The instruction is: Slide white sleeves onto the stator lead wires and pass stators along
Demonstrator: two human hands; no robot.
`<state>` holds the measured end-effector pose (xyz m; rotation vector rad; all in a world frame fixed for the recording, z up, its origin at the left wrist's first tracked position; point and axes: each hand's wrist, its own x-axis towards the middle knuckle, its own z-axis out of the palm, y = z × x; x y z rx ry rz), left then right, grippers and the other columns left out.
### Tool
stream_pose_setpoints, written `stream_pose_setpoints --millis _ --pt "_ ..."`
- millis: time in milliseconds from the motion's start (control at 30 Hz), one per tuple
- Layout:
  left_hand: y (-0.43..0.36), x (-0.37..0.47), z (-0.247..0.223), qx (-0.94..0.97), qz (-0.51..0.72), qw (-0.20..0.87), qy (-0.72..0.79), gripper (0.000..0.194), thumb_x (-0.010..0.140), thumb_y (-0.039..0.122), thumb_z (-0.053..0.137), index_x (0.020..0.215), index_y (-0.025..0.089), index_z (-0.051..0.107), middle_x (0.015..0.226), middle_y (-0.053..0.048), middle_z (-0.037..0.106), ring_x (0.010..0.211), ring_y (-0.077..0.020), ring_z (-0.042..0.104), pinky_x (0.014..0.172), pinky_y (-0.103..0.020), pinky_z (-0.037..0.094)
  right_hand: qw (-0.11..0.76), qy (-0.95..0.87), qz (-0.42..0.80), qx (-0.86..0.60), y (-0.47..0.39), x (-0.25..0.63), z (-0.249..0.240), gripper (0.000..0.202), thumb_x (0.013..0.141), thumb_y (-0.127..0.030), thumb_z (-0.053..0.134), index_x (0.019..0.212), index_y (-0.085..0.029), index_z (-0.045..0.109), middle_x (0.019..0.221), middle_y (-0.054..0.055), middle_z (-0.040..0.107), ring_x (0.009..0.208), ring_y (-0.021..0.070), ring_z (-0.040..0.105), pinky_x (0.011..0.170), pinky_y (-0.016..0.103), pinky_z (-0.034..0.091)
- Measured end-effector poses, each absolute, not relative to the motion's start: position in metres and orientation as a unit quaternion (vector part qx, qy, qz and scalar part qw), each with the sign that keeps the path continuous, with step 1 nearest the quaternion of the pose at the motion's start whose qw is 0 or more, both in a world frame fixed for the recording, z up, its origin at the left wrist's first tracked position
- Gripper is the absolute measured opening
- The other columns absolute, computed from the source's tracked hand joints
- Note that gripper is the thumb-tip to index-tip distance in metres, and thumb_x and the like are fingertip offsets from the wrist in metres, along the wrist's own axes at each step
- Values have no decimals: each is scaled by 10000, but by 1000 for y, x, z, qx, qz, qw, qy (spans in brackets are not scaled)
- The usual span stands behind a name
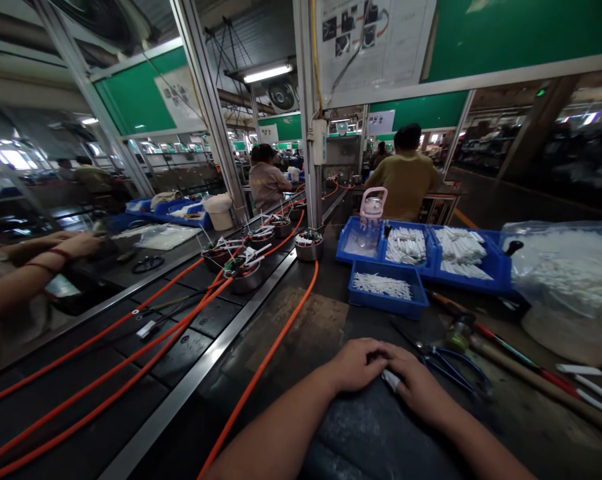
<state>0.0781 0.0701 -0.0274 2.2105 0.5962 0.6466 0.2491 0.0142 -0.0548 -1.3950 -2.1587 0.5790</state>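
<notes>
Near the front of the dark worktop, my left hand (357, 365) and my right hand (415, 379) meet, their fingertips touching. The left fingers are curled over, and the underside of that hand is hidden. My right hand is bent inward too. A white wrap or small white piece (391, 381) shows at its thumb; which of these it is I cannot tell. Whether anything lies between the fingers is hidden. Just right of my right hand lie blue-handled pliers (453, 370). Ahead, a round metal unit with wires on top (309, 247) stands with an orange cable (281, 333) running toward me.
Blue bins (388, 307) of white tubes stand ahead right, with a pink-handled bottle (372, 217). A hammer (463, 330) and a bulging plastic bag (571, 293) lie right. Left, several wired units (244, 275) sit on a conveyor behind a metal rail (215, 350); a co-worker's arms (45, 267) reach beyond.
</notes>
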Motion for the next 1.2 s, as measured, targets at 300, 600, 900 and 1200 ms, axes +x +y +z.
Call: stream_pose_setpoints --millis 300,600,900,1200 --pt "70 78 -27 863 247 372 234 234 846 197 484 1029 168 625 1021 -49 655 966 -155 582 892 -270 431 256 -788 212 -517 14 250 -57 654 600 -27 400 1205 -205 572 1314 60 484 1259 204 371 1080 426 244" --pt "71 78 -29 865 245 367 238 236 832 194 504 1033 167 624 1007 -47 656 952 -157 582 882 -272 436 242 -792 207 -521 14 249 -56 635 624 -34 395 1210 -210 570 1318 60 478 1268 213 361 1079 454 244" --pt "70 78 -27 865 244 373 233 242 842 190 488 1045 165 618 1038 -50 651 975 -152 579 897 -265 427 235 -795 205 -521 13 248 -52 651 599 -31 382 1197 -198 580 1312 59 485 1266 219 365 1078 466 245" --pt "69 78 -27 864 245 376 231 237 847 189 484 1040 167 620 1032 -46 652 970 -147 579 896 -263 427 245 -799 196 -513 13 249 -54 648 607 -21 383 1203 -190 573 1316 65 480 1253 212 381 1075 453 257"
